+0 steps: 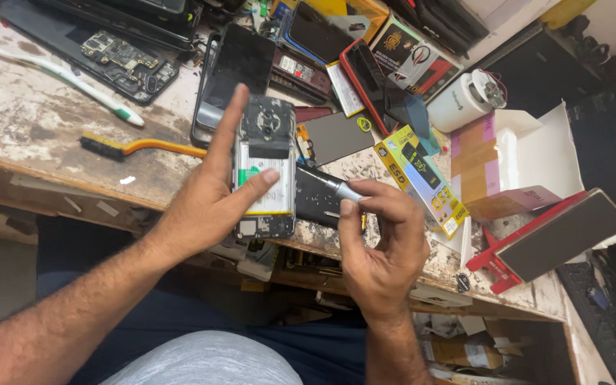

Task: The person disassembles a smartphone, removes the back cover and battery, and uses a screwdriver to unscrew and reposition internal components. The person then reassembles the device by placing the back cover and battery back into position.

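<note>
I've got my right hand (379, 249) nearest, at five o'clock, fingers pinching a silver-tipped screwdriver (333, 187) that points toward ten o'clock. My left hand (212, 199) sits at the centre, thumb and forefinger spread around an opened phone (265, 167), back cover off, battery showing, held just above the tabletop (23, 121) edge. Past it at two o'clock lies a yellow box (422, 178). Farther out at ten o'clock: an orange-handled brush (140, 147), a toothbrush (58, 71) and a bare circuit board (126, 57).
</note>
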